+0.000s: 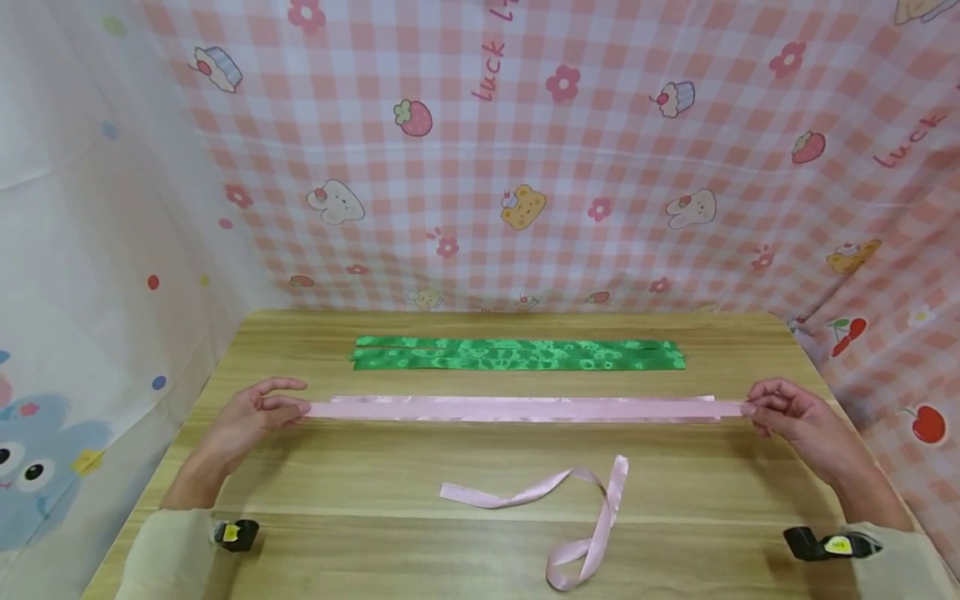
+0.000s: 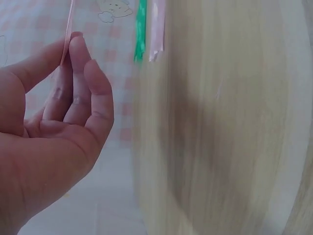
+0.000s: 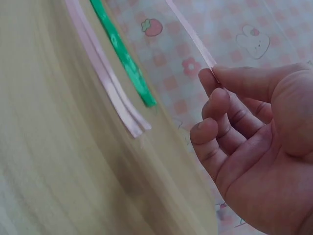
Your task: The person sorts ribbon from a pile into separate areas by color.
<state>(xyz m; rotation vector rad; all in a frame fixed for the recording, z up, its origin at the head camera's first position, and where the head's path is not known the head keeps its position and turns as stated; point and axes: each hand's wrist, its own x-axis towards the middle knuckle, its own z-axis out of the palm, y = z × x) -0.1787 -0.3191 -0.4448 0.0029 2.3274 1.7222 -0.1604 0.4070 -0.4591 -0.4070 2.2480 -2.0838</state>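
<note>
A pink satin ribbon (image 1: 525,408) is stretched straight between the two hands. My left hand (image 1: 258,417) pinches its left end between thumb and fingertips, as the left wrist view also shows. At the other end my right hand (image 1: 787,412) pinches the ribbon, its remaining fingers curled loosely. Both wrist views show the ribbon raised above the table. Beneath it lie more pink ribbon strips (image 3: 105,76), side by side and partly covered by the held one in the head view. Behind them several green ribbon strips (image 1: 517,356) lie flat in parallel.
Nearer the front, a loose pink ribbon (image 1: 525,493) lies curled and twisted on the wooden table (image 1: 360,542). A pink checked cloth (image 1: 480,150) hangs behind the table's far edge, and a white printed cloth (image 1: 97,208) hangs at the left.
</note>
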